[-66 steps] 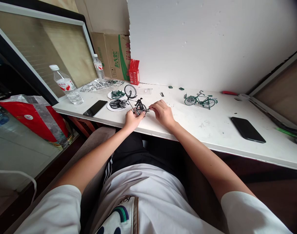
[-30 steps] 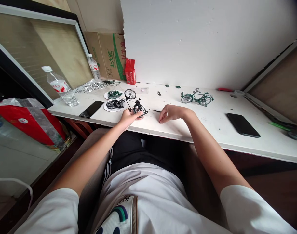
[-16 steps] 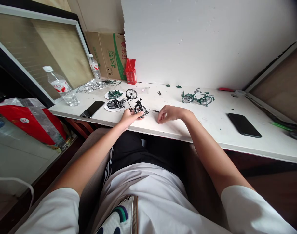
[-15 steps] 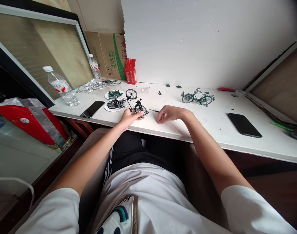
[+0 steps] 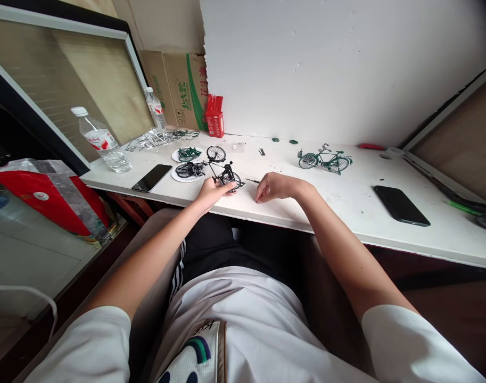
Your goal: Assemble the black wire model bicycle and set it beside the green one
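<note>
My left hand (image 5: pixel 214 192) is closed around part of a black model bicycle (image 5: pixel 217 169), thumb pressed against it near one wheel. The bicycle is tilted over the table, close to the front edge. To its right, my right hand (image 5: pixel 275 187) is bent down with thumb and fingers pinched at the tabletop; whatever is between the fingertips is too small or hidden to make out. A thin dark tool, like a small screwdriver (image 5: pixel 251 181), lies between the hands, one end behind the right hand.
A green model bicycle (image 5: pixel 326 159) stands back right. Paper plates hold black parts (image 5: pixel 190 169) and green parts (image 5: pixel 189 153). Phones lie left (image 5: pixel 152 177) and right (image 5: pixel 401 205). A water bottle (image 5: pixel 101 141), a red box (image 5: pixel 215 117) and a carton (image 5: pixel 179 90) stand at the left and back.
My right hand has shifted very slightly left. The left hand and the black bicycle look unchanged; the view has moved a little.
</note>
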Motion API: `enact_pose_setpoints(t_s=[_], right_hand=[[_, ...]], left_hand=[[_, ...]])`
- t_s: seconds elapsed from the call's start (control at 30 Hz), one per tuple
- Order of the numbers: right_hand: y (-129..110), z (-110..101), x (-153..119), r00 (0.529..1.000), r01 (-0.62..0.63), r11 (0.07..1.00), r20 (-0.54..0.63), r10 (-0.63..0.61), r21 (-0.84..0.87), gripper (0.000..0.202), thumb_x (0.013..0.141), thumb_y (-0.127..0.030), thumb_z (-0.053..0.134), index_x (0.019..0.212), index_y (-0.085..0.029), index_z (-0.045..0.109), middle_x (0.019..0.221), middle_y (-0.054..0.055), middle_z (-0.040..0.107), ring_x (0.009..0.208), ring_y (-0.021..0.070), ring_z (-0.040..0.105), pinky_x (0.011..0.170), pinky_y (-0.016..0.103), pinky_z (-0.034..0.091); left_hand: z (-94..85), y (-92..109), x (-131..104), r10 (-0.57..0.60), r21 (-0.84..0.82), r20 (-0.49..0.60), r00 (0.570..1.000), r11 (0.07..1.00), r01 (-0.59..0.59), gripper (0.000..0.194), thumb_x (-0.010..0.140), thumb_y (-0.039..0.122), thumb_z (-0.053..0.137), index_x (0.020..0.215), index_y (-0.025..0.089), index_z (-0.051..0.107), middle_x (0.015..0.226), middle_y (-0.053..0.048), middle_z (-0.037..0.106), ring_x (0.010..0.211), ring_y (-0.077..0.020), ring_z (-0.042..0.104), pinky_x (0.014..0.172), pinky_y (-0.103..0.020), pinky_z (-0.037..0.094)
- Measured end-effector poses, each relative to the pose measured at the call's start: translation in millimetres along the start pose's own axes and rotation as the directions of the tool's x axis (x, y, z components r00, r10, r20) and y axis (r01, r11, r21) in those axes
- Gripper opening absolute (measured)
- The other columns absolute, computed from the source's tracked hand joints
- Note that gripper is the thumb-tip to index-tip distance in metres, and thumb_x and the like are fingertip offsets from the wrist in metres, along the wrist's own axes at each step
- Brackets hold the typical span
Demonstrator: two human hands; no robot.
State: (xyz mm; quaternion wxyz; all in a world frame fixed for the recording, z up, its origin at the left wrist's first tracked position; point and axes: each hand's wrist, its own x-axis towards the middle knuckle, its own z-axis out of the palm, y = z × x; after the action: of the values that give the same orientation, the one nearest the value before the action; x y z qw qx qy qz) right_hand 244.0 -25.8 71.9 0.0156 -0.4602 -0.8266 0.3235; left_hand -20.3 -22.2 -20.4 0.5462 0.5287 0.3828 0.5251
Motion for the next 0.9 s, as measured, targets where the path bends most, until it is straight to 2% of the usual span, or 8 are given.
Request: enact_pose_setpoints(t_s=[0.13, 0.27, 0.37, 0.47, 0.67, 0.8, 0.9], right_hand=[[-5, 4, 0, 1.000, 0.010, 0.999, -0.024, -0.011, -0.049, 0.022, 0.076, -0.035, 0.088, 0.094, -0.023, 0.089, 0.095, 0.004, 0.085, 0.088, 0.0240, 0.077, 0.077, 0.029, 0.054], [-13, 10, 1, 0.997, 0.019, 0.986, -0.065, -0.030, -0.164, 0.015, 0.079, -0.024, 0.080, 0.092, -0.023, 0.087, 0.097, 0.004, 0.084, 0.083, 0.0218, 0.074, 0.072, 0.030, 0.051], [-20, 16, 1, 0.994, -0.025, 0.969, -0.105, 0.000, -0.244, 0.017, 0.077, -0.016, 0.079, 0.092, -0.022, 0.086, 0.097, 0.006, 0.084, 0.081, 0.0232, 0.073, 0.070, 0.031, 0.049], [-21, 18, 3, 0.991, -0.049, 0.968, -0.132, 0.017, -0.246, 0.018, 0.078, -0.013, 0.078, 0.093, -0.022, 0.085, 0.097, 0.009, 0.084, 0.080, 0.0238, 0.072, 0.069, 0.033, 0.047], [-12, 14, 7, 0.970, 0.107, 0.990, -0.210, -0.125, -0.097, 0.017, 0.086, -0.017, 0.070, 0.097, -0.020, 0.081, 0.097, 0.007, 0.081, 0.085, 0.0221, 0.070, 0.078, 0.032, 0.049], [-10, 13, 8, 0.963, 0.187, 0.982, -0.193, -0.188, -0.024, 0.017, 0.087, -0.023, 0.070, 0.100, -0.018, 0.081, 0.099, 0.007, 0.082, 0.087, 0.0214, 0.070, 0.080, 0.032, 0.051], [-15, 15, 6, 0.933, 0.284, 0.959, -0.230, -0.276, 0.004, 0.020, 0.089, -0.031, 0.072, 0.103, -0.018, 0.080, 0.102, 0.008, 0.082, 0.089, 0.0217, 0.070, 0.083, 0.032, 0.052]], left_hand=[[0.5, 0, 0, -0.003, -0.014, -0.003, 1.000, 1.000, 0.003, 0.054, 0.065, 0.047, 0.103, 0.096, 0.011, 0.076, 0.108, -0.013, 0.082, 0.088, -0.0238, 0.080, 0.094, -0.047, 0.070], [0.9, 0, 0, 0.009, -0.023, -0.005, 1.000, 1.000, -0.009, 0.055, 0.065, 0.047, 0.103, 0.096, 0.012, 0.075, 0.108, -0.013, 0.082, 0.090, -0.0234, 0.079, 0.095, -0.048, 0.070], [1.5, 0, -1, 0.031, -0.016, 0.006, 1.000, 0.999, -0.031, 0.056, 0.066, 0.049, 0.103, 0.099, 0.013, 0.075, 0.109, -0.013, 0.082, 0.092, -0.0236, 0.079, 0.095, -0.048, 0.070], [2.1, 2, -3, 0.045, 0.005, 0.026, 0.999, 0.999, -0.045, 0.057, 0.064, 0.048, 0.104, 0.099, 0.013, 0.076, 0.109, -0.013, 0.082, 0.096, -0.0250, 0.078, 0.094, -0.047, 0.070], [3.5, 5, -5, 0.030, 0.072, 0.010, 1.000, 0.997, -0.030, 0.056, 0.061, 0.045, 0.105, 0.095, 0.012, 0.075, 0.101, -0.013, 0.082, 0.088, -0.0245, 0.078, 0.091, -0.048, 0.069], [6.6, 6, -7, 0.036, 0.068, -0.018, 0.999, 0.997, -0.035, 0.057, 0.059, 0.043, 0.105, 0.096, 0.011, 0.076, 0.103, -0.013, 0.083, 0.088, -0.0253, 0.079, 0.090, -0.048, 0.070], [9.2, 6, -7, 0.050, 0.074, -0.036, 0.998, 0.996, -0.047, 0.056, 0.059, 0.042, 0.105, 0.097, 0.012, 0.076, 0.102, -0.013, 0.083, 0.089, -0.0268, 0.079, 0.090, -0.048, 0.070]])
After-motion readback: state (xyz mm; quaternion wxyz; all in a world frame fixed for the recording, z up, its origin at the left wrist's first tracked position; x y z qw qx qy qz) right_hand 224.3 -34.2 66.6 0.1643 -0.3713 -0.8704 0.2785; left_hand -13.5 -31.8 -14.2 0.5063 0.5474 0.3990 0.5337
